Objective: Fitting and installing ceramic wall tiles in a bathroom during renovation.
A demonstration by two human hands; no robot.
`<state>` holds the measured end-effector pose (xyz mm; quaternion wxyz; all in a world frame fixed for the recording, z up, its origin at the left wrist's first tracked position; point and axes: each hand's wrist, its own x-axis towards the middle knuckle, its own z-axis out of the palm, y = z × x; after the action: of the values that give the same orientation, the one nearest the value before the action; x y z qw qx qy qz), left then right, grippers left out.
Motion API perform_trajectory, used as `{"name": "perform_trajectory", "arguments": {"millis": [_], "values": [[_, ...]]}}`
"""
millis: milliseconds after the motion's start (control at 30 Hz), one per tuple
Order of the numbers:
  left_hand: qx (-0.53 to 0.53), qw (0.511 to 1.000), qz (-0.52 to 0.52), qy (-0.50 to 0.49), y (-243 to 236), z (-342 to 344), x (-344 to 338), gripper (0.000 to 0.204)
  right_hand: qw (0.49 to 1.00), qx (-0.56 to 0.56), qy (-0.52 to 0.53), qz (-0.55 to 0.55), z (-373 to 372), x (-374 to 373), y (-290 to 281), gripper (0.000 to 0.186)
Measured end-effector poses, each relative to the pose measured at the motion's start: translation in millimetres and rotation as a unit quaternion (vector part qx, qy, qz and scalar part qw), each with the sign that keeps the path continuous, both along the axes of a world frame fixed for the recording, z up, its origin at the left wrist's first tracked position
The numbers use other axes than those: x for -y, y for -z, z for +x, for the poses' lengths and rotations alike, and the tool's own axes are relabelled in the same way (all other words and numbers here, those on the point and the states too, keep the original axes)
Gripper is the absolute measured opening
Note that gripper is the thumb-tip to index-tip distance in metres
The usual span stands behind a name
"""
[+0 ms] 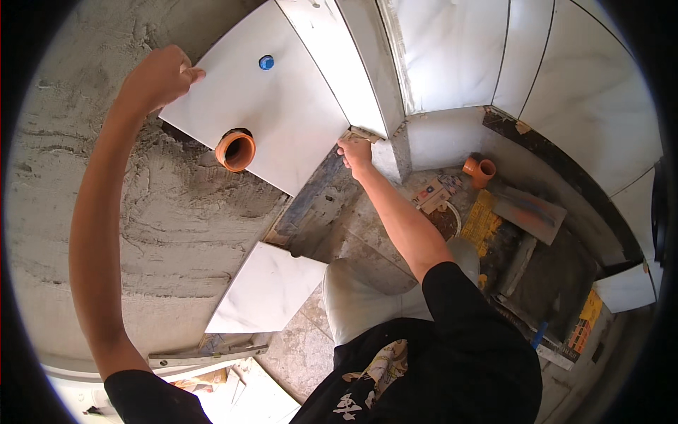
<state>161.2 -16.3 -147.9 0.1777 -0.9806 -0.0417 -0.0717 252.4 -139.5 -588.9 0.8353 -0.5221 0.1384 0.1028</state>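
A large white marbled wall tile point(289, 106) lies against the mortar-smeared wall at the upper left. An orange pipe socket point(236, 150) juts through a hole at its lower edge, and a blue plug point(266, 62) shows higher up. My left hand point(161, 76) is closed at the tile's left edge, one digit on its face and the other fingers partly hidden. At the tile's lower right corner, my right hand point(357, 154) has its fingers curled together beside a dark strip point(311, 191). Whatever those fingers pinch is too small to make out.
Another white tile point(268, 290) sits lower on the wall, near a spirit level point(205, 357). On the right, a trowel point(530, 213) lies over a black-and-yellow bag point(483, 222). An orange pipe fitting point(482, 170) and a bucket point(446, 218) stand near my right arm.
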Motion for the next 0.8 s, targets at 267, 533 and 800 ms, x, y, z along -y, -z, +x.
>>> {"name": "perform_trajectory", "arguments": {"millis": [267, 533, 800], "values": [[0.044, 0.993, 0.077, 0.073, 8, 15, -35, 0.034, 0.998, 0.027, -0.018, 0.057, -11, -3, 3, 0.02], [0.071, 0.994, 0.046, 0.072, 15, 21, -38, 0.037, 0.994, -0.003, 0.062, 0.09, -76, 5, 36, 0.016], [0.069, 0.988, 0.059, 0.129, 12, 17, -34, 0.038, 0.975, -0.196, -0.091, 0.043, -228, 44, 179, 0.011]]}}
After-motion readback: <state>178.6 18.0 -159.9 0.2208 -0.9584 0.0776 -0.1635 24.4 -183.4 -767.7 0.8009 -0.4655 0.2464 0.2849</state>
